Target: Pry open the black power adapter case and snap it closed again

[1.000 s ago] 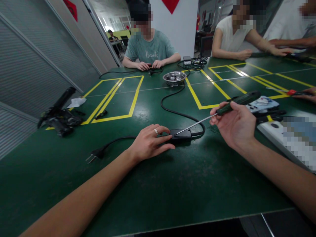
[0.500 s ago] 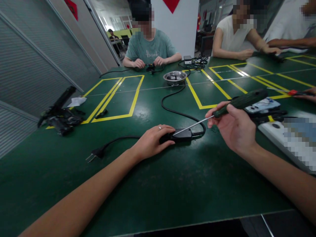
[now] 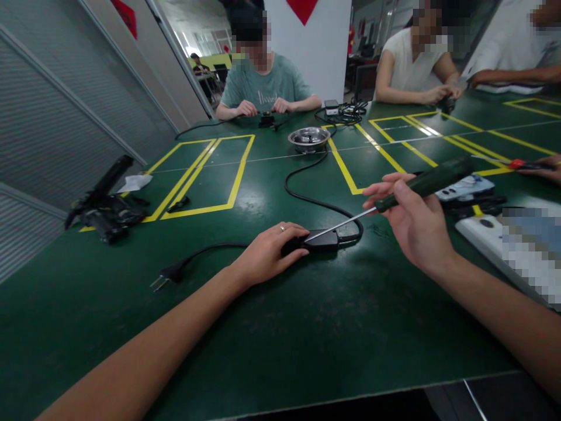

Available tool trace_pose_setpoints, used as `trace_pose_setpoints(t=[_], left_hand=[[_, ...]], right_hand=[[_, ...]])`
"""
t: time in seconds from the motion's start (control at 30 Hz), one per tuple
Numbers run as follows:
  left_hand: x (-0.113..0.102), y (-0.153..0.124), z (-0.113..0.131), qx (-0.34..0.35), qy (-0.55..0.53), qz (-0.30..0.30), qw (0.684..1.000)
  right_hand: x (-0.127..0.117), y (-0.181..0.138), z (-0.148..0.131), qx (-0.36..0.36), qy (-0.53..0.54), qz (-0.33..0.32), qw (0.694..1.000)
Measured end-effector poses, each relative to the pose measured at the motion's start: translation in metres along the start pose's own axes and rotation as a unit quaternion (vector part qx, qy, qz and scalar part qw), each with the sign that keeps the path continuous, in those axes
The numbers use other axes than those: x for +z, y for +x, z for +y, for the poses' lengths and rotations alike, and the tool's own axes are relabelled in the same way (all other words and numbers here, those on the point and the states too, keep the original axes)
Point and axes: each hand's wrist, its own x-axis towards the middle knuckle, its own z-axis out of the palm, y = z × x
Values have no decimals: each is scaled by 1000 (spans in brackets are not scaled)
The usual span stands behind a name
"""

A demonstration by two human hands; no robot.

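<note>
My left hand (image 3: 272, 252) grips the near end of a small black box on a power cord (image 3: 323, 240), which lies on the green table. In my right hand (image 3: 414, 219) is a screwdriver (image 3: 427, 184) with a dark green handle, held at a slant. Its thin metal shaft points down to the left, and the tip meets the top of the box beside my left fingertips. From the box's left side a cord runs to a two-pin plug (image 3: 169, 276). A thicker cable (image 3: 313, 200) loops from its right side toward a metal bowl (image 3: 309, 138).
Black parts (image 3: 109, 210) lie at the left. A white power strip (image 3: 482, 231) and a phone (image 3: 467, 188) are at the right, near another person's hand (image 3: 546, 169) with a red-and-black tool. Yellow tape marks the table. Co-workers sit opposite, beside coiled cables (image 3: 350, 112).
The fingers of my right hand have shifted slightly on the screwdriver; its tip stays on the box. Across the table, a co-worker in white has lifted a dark object.
</note>
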Motion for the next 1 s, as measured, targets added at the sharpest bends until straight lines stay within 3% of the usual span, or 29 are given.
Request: trace_pose_setpoints(t=[0.13,0.43,0.73,1.0], left_hand=[[0,0,0,-5,2,-7,1000],[0,0,1,-2,3,-3,1000],[-1,0,1,-2,13,-10,1000],[-1,0,2,-8,10,-14,1000]], right_hand=[[0,-3,-1,9,64,-18,998],[-1,-1,0,26,72,-10,997],[-1,1,8,-32,-59,48,997],[-1,-1,1,2,72,8,997]])
